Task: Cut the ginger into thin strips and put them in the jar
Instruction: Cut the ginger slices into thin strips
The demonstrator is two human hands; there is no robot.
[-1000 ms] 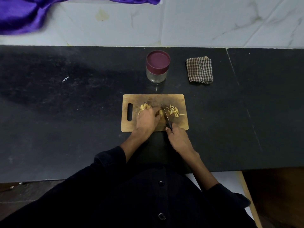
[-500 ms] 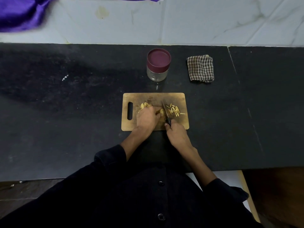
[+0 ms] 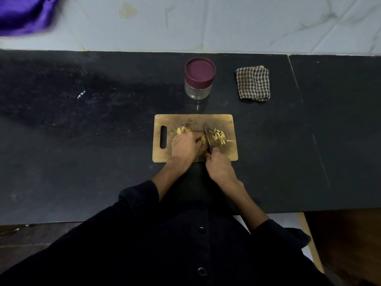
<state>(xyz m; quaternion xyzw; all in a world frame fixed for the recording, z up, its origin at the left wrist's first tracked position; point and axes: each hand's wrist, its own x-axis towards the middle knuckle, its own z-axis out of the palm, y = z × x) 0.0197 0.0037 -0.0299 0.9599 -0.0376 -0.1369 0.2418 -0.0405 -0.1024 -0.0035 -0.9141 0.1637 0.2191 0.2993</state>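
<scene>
ginger (image 3: 203, 138): mid cutting board (image 3: 193, 121), near the bench's front edge, pinned under the left hand (image 3: 185, 146)
knife (image 3: 206, 135): clenched in the right hand (image 3: 219, 169), blade on the ginger
progress: small pile of strips (image 3: 220, 136) cut, uncut pieces (image 3: 182, 130) left, so roughly halfway, nothing jarred
jar (image 3: 199, 79): by the back edge, lid on, looks empty

We see a matt, speckled black stone counter (image 3: 82, 141) under a rectangular wooden cutting board (image 3: 226, 122), worn and dull. Above it, centre frame, stands a clear glass jar (image 3: 198, 90) with smooth maroon plastic lid (image 3: 200, 71); right, a folded checked woven cloth (image 3: 253, 83). Upper left, glossy purple fabric (image 3: 22, 15).
</scene>
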